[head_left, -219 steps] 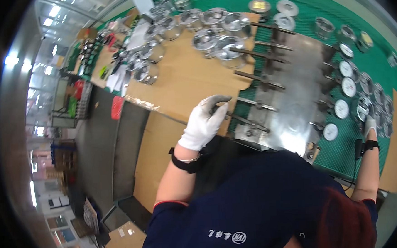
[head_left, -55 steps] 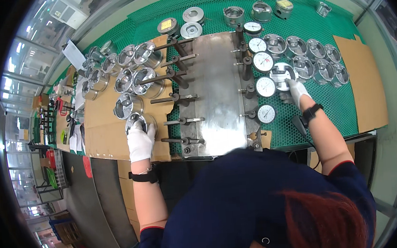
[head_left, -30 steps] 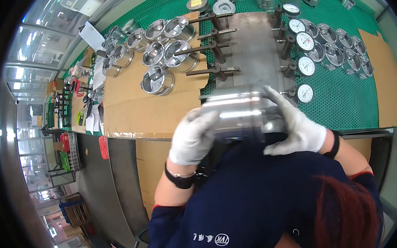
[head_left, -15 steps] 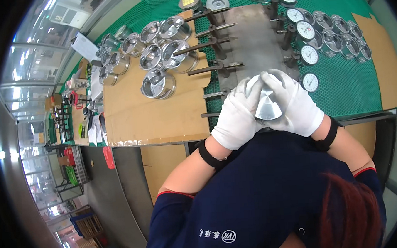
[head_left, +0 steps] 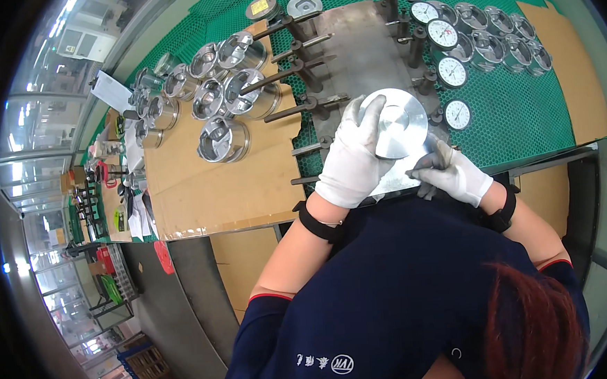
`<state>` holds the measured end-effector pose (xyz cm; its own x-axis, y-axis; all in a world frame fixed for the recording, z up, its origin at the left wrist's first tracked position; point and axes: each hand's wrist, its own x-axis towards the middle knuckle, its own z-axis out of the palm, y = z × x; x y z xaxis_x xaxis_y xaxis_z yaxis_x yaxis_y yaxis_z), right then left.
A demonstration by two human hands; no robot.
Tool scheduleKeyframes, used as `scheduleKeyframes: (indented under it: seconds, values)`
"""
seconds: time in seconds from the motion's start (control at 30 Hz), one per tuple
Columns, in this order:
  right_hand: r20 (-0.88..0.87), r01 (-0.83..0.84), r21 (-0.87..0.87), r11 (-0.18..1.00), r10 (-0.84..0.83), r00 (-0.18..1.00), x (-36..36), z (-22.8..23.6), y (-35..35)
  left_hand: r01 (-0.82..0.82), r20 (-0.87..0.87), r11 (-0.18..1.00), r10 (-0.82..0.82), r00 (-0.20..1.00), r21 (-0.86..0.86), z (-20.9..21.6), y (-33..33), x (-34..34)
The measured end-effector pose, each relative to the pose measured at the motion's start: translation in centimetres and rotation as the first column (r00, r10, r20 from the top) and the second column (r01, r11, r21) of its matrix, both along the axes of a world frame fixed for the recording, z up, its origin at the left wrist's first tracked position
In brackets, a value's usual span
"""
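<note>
A shiny metal piston [head_left: 404,122] is tilted so that its round, flat face shows. My left hand [head_left: 350,160], in a white glove, grips the piston's left side, with the fingers reaching over the rim. My right hand [head_left: 455,176], gloved too and dark-stained at the fingertips, is just below and right of the piston. Its fingers are bent together; what they hold, if anything, cannot be made out. Under the piston, between my hands, lies a bright flat surface [head_left: 394,178]. A grey metal plate [head_left: 361,50] extends away behind them.
Dial gauges [head_left: 453,73] on posts line the plate's right side; posts with rods [head_left: 305,75] line its left. Several pistons [head_left: 222,139] stand on brown cardboard [head_left: 200,196] at left. More pistons [head_left: 489,46] stand on the green mat [head_left: 508,128] at right.
The piston has tilted to show its round face. My right hand has come off it and moved down to the right, while my left hand keeps its grip. The view has shifted slightly.
</note>
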<state>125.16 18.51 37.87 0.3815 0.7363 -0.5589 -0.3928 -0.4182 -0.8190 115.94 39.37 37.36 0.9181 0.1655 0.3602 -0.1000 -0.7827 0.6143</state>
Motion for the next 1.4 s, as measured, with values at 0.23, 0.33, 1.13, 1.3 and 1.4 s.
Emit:
scheduleKeyframes:
  seconds: [0.23,0.33,1.13,1.3,1.4]
  values:
    - [-0.019,0.018,0.005,1.000,-0.018,1.000,0.2,0.0,0.2,0.028,-0.002,1.000,-0.028,1.000,0.008,0.6,0.2,0.4]
    - [-0.019,0.025,-0.014,1.000,-0.026,0.999,0.2,0.1,0.2,0.014,-0.004,1.000,-0.014,1.000,0.000,0.4,0.2,0.5]
    - [0.402,-0.021,0.457,0.889,-0.185,0.897,0.7,4.5,-2.7,0.022,-0.200,0.720,-0.221,0.955,-0.693,6.0,-2.1,-1.0]
    - [-0.044,0.430,0.467,0.773,-0.465,0.884,6.4,5.9,-9.1,0.130,0.062,0.769,-0.118,0.991,-0.626,7.7,0.1,0.3]
    - [0.117,0.701,0.327,0.634,-0.763,0.635,9.7,4.4,-13.9,-0.236,0.073,0.862,0.298,0.952,-0.448,5.6,7.2,-1.1]
